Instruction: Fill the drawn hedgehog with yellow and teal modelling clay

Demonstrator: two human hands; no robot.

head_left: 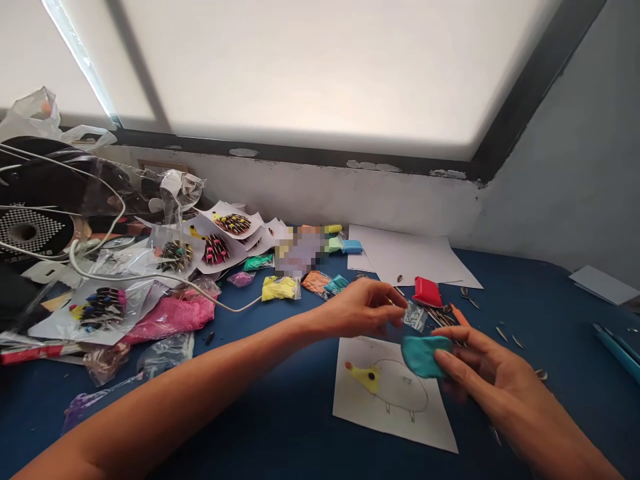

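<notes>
In my right hand (480, 367), a flattened lump of teal modelling clay (423, 355) is pinched between thumb and fingers, over the right side of a drawing. My left hand (367, 308) hovers just above the drawing's top edge, its fingers curled inward; whatever they may hold is hidden. Close to its fingertips lies a small clear plastic bag (415, 316). The paper with the hedgehog drawing (367, 423) lies on the blue table. Yellow clay (367, 380) fills the hedgehog's face, with a dark eye and an orange nose; a small teal smear (407, 381) marks its outlined body.
Packets of clay, including yellow (279, 288) and red (427, 291), lie beyond my hands with scattered seed husks (517, 341). Decorated hedgehog papers (217, 248), plastic bags and a white cable (165, 277) crowd the left. White sheets (413, 257) rest near the wall.
</notes>
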